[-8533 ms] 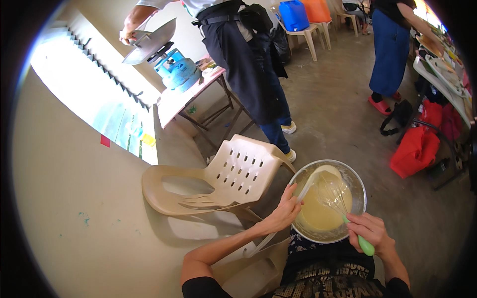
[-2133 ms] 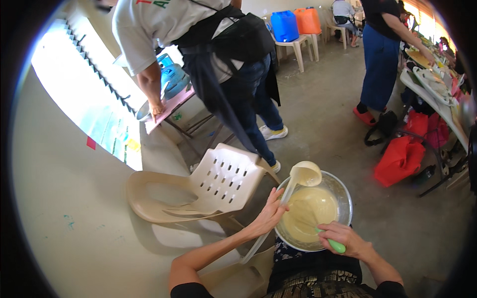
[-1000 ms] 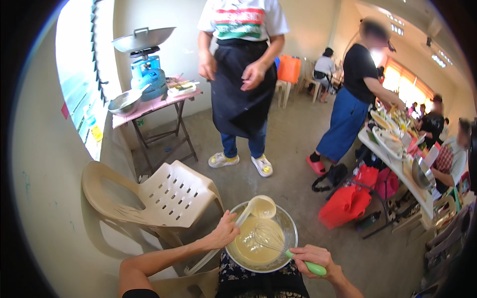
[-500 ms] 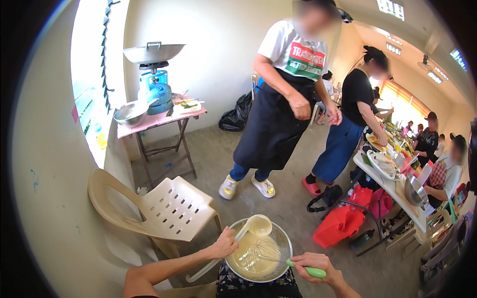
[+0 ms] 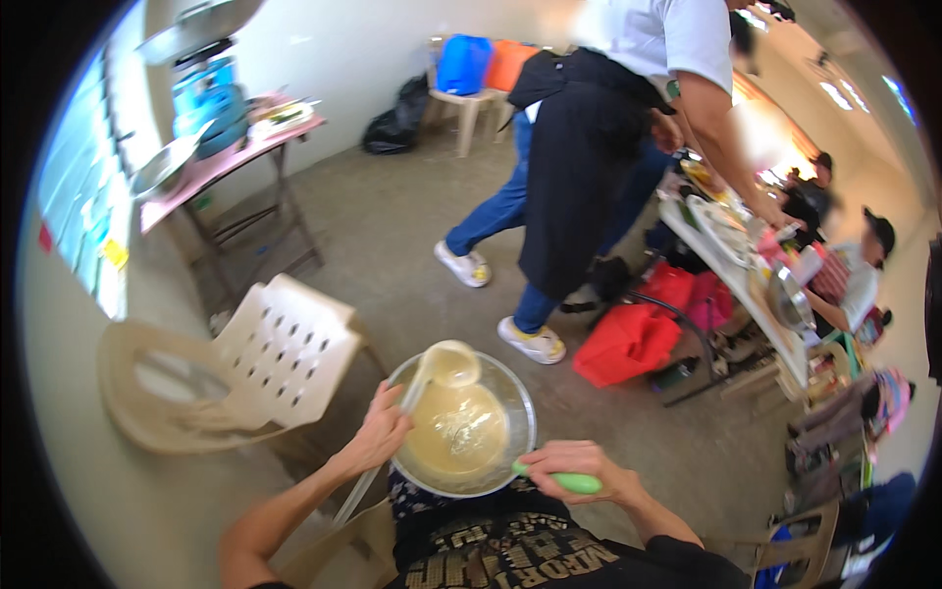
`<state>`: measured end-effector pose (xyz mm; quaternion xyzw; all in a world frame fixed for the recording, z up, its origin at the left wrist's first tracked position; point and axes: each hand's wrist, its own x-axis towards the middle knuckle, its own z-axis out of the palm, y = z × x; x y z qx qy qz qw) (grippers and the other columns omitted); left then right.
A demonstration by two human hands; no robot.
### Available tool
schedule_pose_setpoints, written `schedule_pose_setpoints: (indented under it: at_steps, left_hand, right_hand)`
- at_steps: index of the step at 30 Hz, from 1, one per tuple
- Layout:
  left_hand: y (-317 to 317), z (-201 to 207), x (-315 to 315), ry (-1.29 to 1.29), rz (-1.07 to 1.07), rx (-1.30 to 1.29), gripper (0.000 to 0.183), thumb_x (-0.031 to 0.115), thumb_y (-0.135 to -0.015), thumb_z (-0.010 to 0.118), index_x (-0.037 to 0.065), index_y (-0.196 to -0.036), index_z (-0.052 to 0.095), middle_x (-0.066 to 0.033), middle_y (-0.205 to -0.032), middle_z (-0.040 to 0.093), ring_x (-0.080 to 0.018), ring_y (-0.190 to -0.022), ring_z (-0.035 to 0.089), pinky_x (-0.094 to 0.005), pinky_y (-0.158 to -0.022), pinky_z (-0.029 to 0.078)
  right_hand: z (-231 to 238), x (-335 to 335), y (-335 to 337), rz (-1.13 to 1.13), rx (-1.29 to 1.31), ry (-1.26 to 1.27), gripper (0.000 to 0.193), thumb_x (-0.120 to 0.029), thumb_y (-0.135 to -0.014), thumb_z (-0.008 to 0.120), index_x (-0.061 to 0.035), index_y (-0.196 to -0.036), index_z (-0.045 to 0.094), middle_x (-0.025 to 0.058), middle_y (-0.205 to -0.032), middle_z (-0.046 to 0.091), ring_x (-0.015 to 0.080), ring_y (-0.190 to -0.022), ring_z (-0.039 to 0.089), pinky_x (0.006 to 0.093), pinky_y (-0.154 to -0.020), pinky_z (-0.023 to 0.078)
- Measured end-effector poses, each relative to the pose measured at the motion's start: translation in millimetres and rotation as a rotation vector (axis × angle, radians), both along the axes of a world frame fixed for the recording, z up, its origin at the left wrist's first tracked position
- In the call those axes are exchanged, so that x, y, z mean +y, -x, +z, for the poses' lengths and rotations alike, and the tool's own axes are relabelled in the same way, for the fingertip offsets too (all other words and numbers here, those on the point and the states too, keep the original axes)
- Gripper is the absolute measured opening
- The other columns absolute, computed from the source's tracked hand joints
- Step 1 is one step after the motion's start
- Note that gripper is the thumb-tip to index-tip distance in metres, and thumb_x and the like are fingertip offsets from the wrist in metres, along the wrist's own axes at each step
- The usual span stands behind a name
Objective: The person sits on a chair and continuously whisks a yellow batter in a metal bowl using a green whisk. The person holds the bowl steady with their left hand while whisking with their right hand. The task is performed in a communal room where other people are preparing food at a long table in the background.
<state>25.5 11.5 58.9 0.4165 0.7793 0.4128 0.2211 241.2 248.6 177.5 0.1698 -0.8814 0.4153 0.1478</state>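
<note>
A metal bowl (image 5: 525,412) of pale yellow batter (image 5: 459,429) rests on my lap. My left hand (image 5: 381,429) is closed round the handle of a cream-coloured ladle (image 5: 453,364) at the bowl's left rim. The ladle's scoop lies over the far side of the bowl, coated with batter, and its long handle runs down past my wrist. At the right rim, my right hand (image 5: 574,469) grips the green handle of a whisk (image 5: 577,483). The whisk's wires are blurred and hard to make out over the batter.
A beige plastic chair (image 5: 289,344) stands close on my left. Beyond it, a folding table (image 5: 294,135) bears a blue gas tank (image 5: 211,108). A person in a black apron (image 5: 589,167) leans over the long table (image 5: 726,260) at right. Red bags (image 5: 628,344) lie on the floor.
My view has tilted and swung right, so the bowl appears higher and further left. The person in the apron has stepped right and bends to the long table. Both hands keep their grips.
</note>
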Motion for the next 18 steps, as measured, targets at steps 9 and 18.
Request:
schedule_pose_setpoints:
  at_steps: [9,18]
  left_hand:
    - [-6,-11,9,-0.105,0.048,0.081,0.025,0.01,-0.09,0.042,-0.005,-0.082,0.061,-0.0321,-0.141,0.03,-0.0498,-0.139,0.009,-0.0519,-0.112,0.017]
    - [-10,-22,-3,-0.077,0.041,0.246,0.023,0.009,-0.089,0.047,-0.009,-0.08,0.058,-0.0275,-0.138,0.036,-0.0472,-0.139,0.012,-0.0501,-0.112,0.018]
  right_hand:
    - [3,12,17,0.019,-0.09,0.069,0.008,-0.002,-0.082,0.063,0.0025,-0.089,0.063,0.0147,-0.092,0.067,0.0274,-0.074,0.064,0.0357,-0.067,0.052]
    - [16,0,29,0.008,-0.038,0.014,0.009,-0.001,-0.078,0.065,0.0026,-0.087,0.064,0.015,-0.092,0.068,0.0278,-0.074,0.065,0.0347,-0.066,0.053]
